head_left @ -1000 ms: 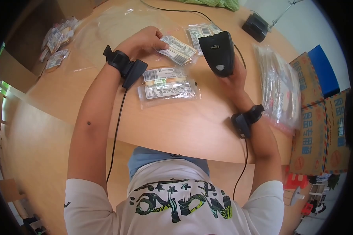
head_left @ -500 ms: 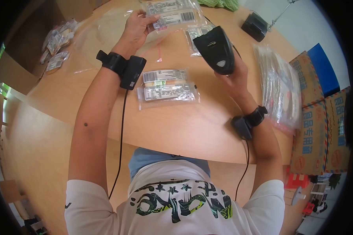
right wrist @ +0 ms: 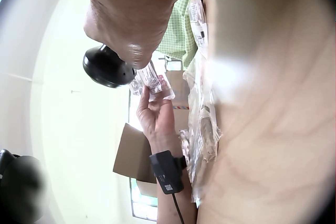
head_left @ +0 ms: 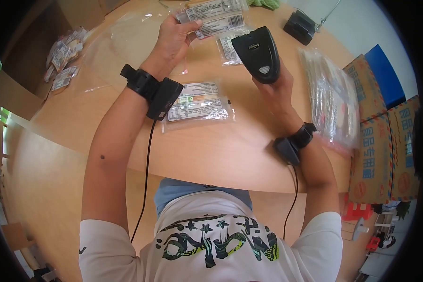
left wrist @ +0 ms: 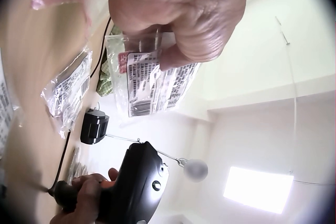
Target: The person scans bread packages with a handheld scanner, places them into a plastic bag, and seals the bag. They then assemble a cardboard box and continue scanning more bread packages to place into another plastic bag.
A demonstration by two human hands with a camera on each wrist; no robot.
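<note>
My left hand pinches a clear plastic packet by its near side, thumb on top of its white labels. In the left wrist view, the packet's barcode label faces the camera, above the table. My right hand grips a black handheld barcode scanner, its head raised close to the packet's right. One labelled packet lies on the table nearer my body, and another packet lies partly hidden behind the scanner.
Loose packets are heaped at the far left beside an open cardboard box. A stack of clear plastic bags lies at right, before printed cartons. A black stand and green checked cloth are at the back.
My left hand has lifted its packet off the tabletop area toward the far side and turned its labels to face me. The scanner, still gripped in my right hand, has shifted only slightly.
</note>
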